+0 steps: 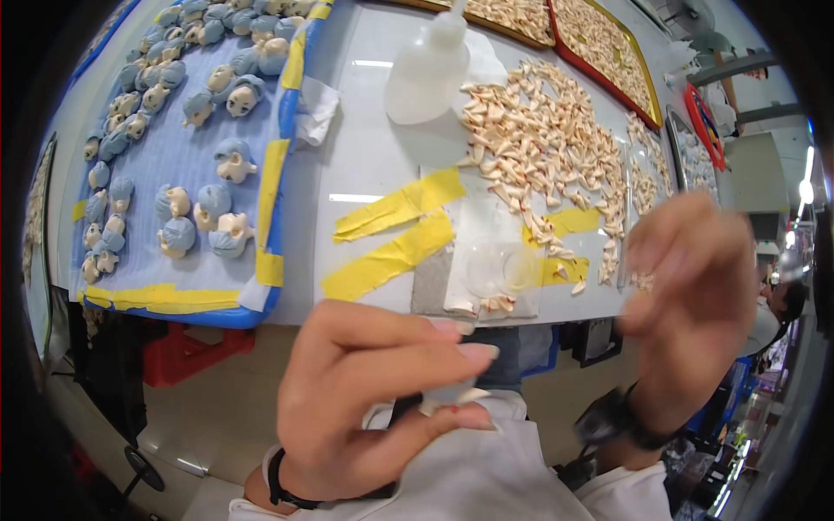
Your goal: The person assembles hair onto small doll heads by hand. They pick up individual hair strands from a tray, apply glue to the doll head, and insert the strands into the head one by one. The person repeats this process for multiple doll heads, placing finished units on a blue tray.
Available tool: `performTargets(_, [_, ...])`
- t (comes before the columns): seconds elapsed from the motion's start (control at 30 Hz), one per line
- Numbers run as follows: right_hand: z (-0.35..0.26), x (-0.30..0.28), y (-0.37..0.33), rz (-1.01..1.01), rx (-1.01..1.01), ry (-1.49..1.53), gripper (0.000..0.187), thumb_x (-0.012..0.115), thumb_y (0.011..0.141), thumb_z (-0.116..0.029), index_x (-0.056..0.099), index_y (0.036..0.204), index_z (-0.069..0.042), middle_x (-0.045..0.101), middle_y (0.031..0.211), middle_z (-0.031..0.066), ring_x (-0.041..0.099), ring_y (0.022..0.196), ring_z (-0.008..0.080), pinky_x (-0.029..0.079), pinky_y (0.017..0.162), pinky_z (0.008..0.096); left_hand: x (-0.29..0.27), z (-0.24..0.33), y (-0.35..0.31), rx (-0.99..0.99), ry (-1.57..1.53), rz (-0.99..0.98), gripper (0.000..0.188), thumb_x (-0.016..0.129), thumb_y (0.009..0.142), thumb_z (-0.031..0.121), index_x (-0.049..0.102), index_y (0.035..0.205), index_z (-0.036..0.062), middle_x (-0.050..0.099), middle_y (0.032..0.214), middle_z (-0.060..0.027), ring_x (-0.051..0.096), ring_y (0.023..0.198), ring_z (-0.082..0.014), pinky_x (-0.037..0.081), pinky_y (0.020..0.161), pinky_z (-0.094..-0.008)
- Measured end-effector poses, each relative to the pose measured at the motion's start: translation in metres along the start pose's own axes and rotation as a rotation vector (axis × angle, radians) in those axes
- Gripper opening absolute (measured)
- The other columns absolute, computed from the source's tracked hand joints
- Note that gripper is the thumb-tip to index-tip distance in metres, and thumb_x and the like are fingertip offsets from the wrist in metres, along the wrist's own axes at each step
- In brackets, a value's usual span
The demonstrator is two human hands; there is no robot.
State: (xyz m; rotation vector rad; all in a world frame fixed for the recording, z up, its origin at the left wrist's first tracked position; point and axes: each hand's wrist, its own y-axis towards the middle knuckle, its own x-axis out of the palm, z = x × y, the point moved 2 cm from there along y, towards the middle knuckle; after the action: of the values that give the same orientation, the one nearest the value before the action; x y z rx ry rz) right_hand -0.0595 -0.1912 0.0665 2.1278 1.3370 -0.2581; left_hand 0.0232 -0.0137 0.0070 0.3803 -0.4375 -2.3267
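My left hand (365, 391) is raised over my lap just short of the table edge. Its fingers curl toward the thumb around something small and pale, mostly hidden. My right hand (691, 269) is smeared by motion beside the right end of a pile of small cream pieces with reddish tips (547, 130); what its fingers do is unclear. Between the hands, a clear round cup (499, 267) rests on a pale pad near the edge. To the left, a blue tray (271, 187) carries several small figure heads with blue hair (230, 233), spaced apart at its near end.
A white squeeze bottle (427, 74) stands behind the yellow tape strips (391, 230). Trays full of cream pieces (608, 52) line the far side. Under the table is a red crate (195, 352). Another person (777, 308) is partly visible at far right.
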Motion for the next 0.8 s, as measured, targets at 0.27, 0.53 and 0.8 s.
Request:
performTargets(0.27, [0.066, 0.022, 0.106, -0.346, 0.013, -0.250, 0.033, 0.069, 0.070, -0.013, 0.056, 0.100, -0.006, 0.056, 0.090, 0.0013, 0.048, 0.078, 0.0081, 0.040, 0.069, 0.0192, -0.006, -0.006, -0.007, -0.247, -0.418, 0.105, 0.041, 0.076, 0.061, 0.001, 0.052, 0.095, -0.0005, 0.045, 0.099, -0.0143, 0.057, 0.082, -0.0225, 0.051, 0.068, -0.0285])
performTargets(0.53, [0.059, 0.020, 0.109, -0.423, 0.308, 0.027, 0.036, 0.067, 0.073, -0.020, 0.057, 0.100, 0.001, 0.061, 0.090, 0.0068, 0.059, 0.080, 0.0126, 0.047, 0.068, 0.0237, -0.027, -0.008, -0.003, -0.101, -0.143, -0.088, 0.043, 0.070, 0.064, -0.010, 0.049, 0.101, -0.0028, 0.047, 0.105, -0.0163, 0.057, 0.090, -0.0214, 0.050, 0.077, -0.0278])
performTargets(0.8, [0.029, -0.030, 0.022, -0.189, 0.572, 0.306, 0.057, 0.064, 0.074, -0.044, 0.050, 0.102, 0.004, 0.052, 0.082, 0.0072, 0.059, 0.076, 0.0194, 0.048, 0.068, 0.0278, -0.016, -0.015, -0.009, -0.222, -0.389, 0.133, 0.044, 0.076, 0.066, 0.011, 0.045, 0.095, 0.0033, 0.048, 0.097, -0.0149, 0.057, 0.087, -0.0242, 0.051, 0.069, -0.0270])
